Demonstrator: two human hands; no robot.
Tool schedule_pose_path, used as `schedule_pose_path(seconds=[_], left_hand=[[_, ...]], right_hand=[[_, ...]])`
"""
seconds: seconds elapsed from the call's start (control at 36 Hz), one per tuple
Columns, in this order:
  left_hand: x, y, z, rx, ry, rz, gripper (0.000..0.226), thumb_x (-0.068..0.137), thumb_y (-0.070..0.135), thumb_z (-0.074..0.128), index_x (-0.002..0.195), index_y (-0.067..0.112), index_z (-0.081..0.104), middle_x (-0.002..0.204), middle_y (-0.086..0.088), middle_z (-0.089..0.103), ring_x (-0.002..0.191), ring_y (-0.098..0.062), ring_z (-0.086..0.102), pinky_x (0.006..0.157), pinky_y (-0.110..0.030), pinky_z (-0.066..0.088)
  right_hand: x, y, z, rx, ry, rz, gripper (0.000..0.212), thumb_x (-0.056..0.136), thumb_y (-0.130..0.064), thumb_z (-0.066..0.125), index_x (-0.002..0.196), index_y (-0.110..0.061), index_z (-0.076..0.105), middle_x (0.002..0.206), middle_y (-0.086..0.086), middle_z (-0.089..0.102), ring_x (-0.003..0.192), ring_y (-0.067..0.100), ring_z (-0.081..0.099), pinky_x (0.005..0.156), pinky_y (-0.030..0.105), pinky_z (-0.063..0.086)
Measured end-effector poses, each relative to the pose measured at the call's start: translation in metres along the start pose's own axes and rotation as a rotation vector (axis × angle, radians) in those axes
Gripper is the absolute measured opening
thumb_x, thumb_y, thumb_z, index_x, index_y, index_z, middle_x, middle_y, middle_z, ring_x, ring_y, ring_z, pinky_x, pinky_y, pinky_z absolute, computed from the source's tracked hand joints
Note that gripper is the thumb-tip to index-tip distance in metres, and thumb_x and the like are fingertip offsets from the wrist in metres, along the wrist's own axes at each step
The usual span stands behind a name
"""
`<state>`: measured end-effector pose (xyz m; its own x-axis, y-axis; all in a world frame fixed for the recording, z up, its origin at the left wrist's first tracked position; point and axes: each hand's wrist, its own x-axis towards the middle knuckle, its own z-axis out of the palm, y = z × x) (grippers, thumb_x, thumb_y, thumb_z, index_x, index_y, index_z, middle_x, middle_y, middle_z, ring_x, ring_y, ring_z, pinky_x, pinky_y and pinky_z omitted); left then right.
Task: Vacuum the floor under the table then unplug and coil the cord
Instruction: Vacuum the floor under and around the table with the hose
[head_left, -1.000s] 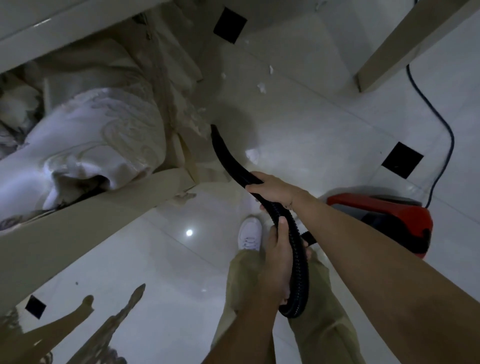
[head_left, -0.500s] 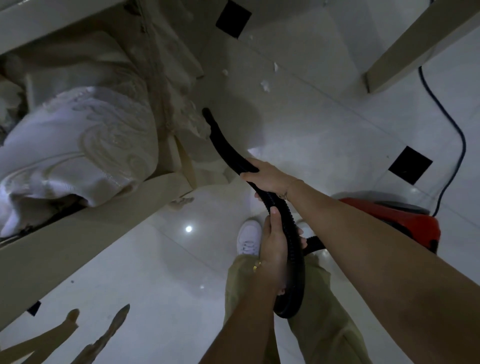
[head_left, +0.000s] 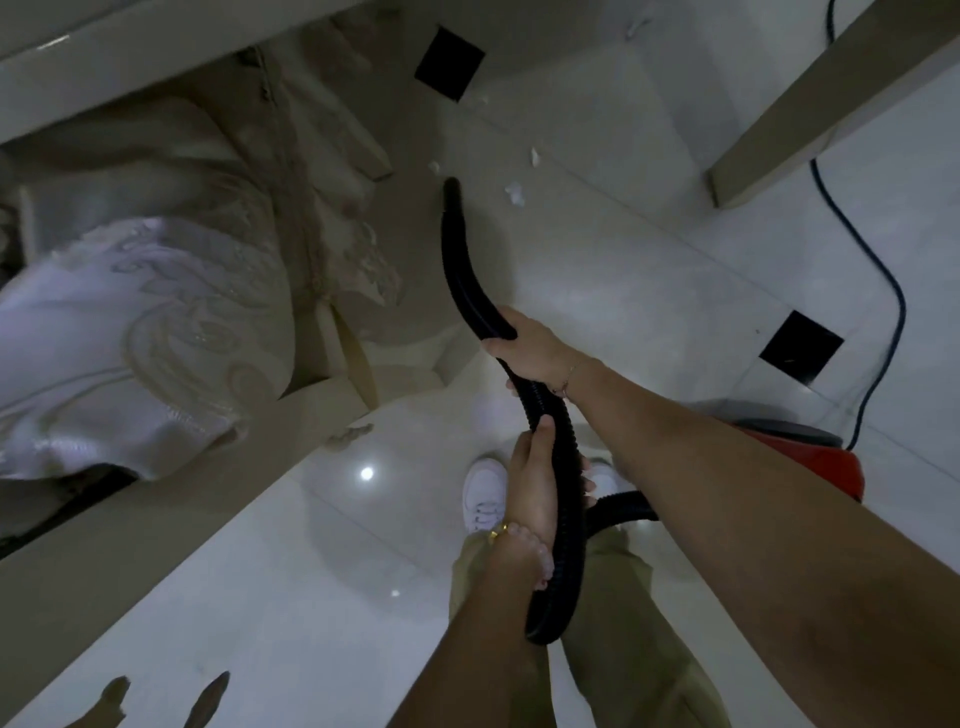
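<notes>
Underfoot, the pale tiled floor (head_left: 623, 291) fills most of the view, with the counter (head_left: 156, 493) running as a broad beam from 8 o'clock toward the middle and one of its legs (head_left: 810, 104) slanting in at 1 o'clock. A chair with a white patterned cushion (head_left: 130, 332) sits at 9 o'clock, tucked under the counter. The red vacuum (head_left: 826, 462) rests on the floor at 4 o'clock, partly hidden behind the right forearm, and its dark cord (head_left: 883, 275) trails away from it up toward 1 o'clock. The black hose (head_left: 457, 260) has its long axis running from a loop near the person's legs at 6 o'clock up to its open tip at 12 o'clock. The right hand (head_left: 524, 348) is closed around the hose farther forward, so it is the nearer one to the tip; the left hand (head_left: 535, 488) is wrapped around the ribbed stretch just behind it. Several white paper scraps (head_left: 514, 195) lie just beside the tip, toward 1 o'clock, with more beyond. Judging by that, the vacuuming is mid-way, and the next push wants the tip swung slightly rightward and forward.
</notes>
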<state>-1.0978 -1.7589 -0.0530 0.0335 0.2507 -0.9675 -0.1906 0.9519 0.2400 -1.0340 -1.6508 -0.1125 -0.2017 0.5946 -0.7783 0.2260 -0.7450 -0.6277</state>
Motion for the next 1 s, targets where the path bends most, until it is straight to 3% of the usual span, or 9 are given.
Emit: schedule_pose_path(seconds=[0.33,0.47,0.78,0.94,1.0], left_hand=[[-0.01,-0.012,0.006,-0.052,0.04,0.042,0.038,0.093,0.041,0.05,0.106,0.005,0.051,0.061,-0.007,0.059,0.045,-0.018,0.052,0.047,-0.026,0.045],[-0.016,-0.012,0.007,-0.024,0.082,0.047,0.049,0.096,0.039,0.045,0.121,-0.003,0.052,0.073,-0.011,0.061,0.05,-0.017,0.057,0.049,-0.026,0.048],[-0.01,-0.006,-0.001,-0.075,0.106,0.056,0.049,0.096,0.043,0.043,0.12,0.001,0.054,0.091,-0.02,0.061,0.07,-0.026,0.059,0.06,-0.031,0.051],[-0.002,-0.003,-0.005,-0.068,0.099,0.073,0.048,0.096,0.045,0.041,0.119,0.004,0.055,0.094,-0.017,0.064,0.075,-0.026,0.06,0.065,-0.032,0.051],[0.0,-0.002,-0.007,-0.043,0.094,0.084,0.045,0.097,0.044,0.038,0.115,0.007,0.056,0.09,-0.013,0.065,0.069,-0.02,0.062,0.059,-0.027,0.052]], right_hand=[[-0.008,-0.002,0.006,-0.003,-0.174,0.051,0.049,0.096,-0.016,0.048,0.143,-0.021,0.037,0.082,0.001,0.05,0.056,0.017,0.048,0.052,0.029,0.045],[-0.008,-0.002,0.011,-0.021,-0.251,0.085,0.049,0.096,-0.018,0.048,0.143,-0.025,0.036,0.086,0.005,0.052,0.058,0.017,0.05,0.05,0.027,0.047],[0.003,-0.001,0.019,-0.016,-0.171,0.049,0.048,0.096,-0.017,0.046,0.143,-0.021,0.035,0.081,0.002,0.049,0.058,0.016,0.048,0.04,0.019,0.045],[0.013,-0.005,0.022,-0.03,-0.185,0.055,0.05,0.096,-0.016,0.047,0.144,-0.02,0.035,0.081,0.002,0.049,0.056,0.017,0.048,0.035,0.016,0.042],[0.014,-0.007,0.022,-0.032,-0.195,0.057,0.05,0.096,-0.016,0.047,0.144,-0.021,0.034,0.081,0.003,0.049,0.056,0.016,0.048,0.035,0.016,0.042]])
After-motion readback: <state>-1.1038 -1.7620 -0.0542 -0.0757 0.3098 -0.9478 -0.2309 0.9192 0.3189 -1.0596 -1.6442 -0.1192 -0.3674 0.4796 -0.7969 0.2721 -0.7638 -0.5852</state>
